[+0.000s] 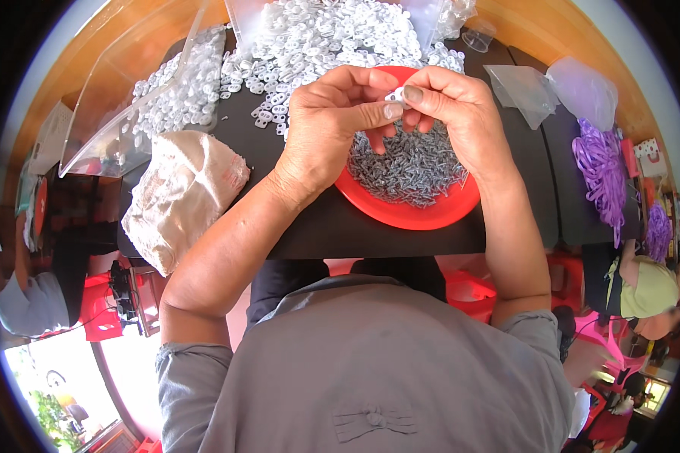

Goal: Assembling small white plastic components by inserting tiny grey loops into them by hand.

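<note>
My left hand [321, 124] and my right hand [461, 117] meet above a round red plate [408, 219]. Between thumbs and fingertips they pinch a small white plastic piece [395, 95], partly covered by the fingers. Whether a screw is also in the fingers cannot be made out. Heaped in the plate under my hands are many small grey screws [408, 174]. Just beyond lies a big pile of white plastic pieces [332, 34] with holes in them, some strewn loose on the dark table [310, 238].
Left of my forearm sits a crumpled off-white cloth bag [185, 196]. A clear plastic bin [91, 147] lies tipped behind it, with more white pieces spilling out. On the right are clear plastic bags [582, 87] and a purple bundle of ribbon [601, 170]. Other people sit at both sides.
</note>
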Motion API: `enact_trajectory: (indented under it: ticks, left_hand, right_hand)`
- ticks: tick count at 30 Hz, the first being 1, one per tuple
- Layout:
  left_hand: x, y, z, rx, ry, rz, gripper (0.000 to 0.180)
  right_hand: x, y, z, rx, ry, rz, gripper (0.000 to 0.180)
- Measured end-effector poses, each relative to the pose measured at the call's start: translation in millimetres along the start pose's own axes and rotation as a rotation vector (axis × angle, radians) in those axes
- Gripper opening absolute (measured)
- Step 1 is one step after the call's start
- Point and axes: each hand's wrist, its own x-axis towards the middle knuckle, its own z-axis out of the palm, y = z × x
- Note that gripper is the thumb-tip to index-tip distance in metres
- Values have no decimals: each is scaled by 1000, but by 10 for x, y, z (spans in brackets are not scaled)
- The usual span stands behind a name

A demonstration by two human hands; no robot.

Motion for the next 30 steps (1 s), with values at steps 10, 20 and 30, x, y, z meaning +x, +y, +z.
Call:
enact_trajectory:
  ticks: [10, 20, 30]
  left_hand:
    - [-17, 87, 8, 65, -54, 70, 23]
    - [-11, 80, -21, 105, 42, 81, 24]
    - [-50, 62, 61, 92, 1, 149, 26]
  right_hand:
    - [-3, 1, 7, 110, -74, 35, 25]
    - [-60, -66, 85, 43, -57, -28, 23]
    - [-90, -43, 159, 126, 65, -3, 19]
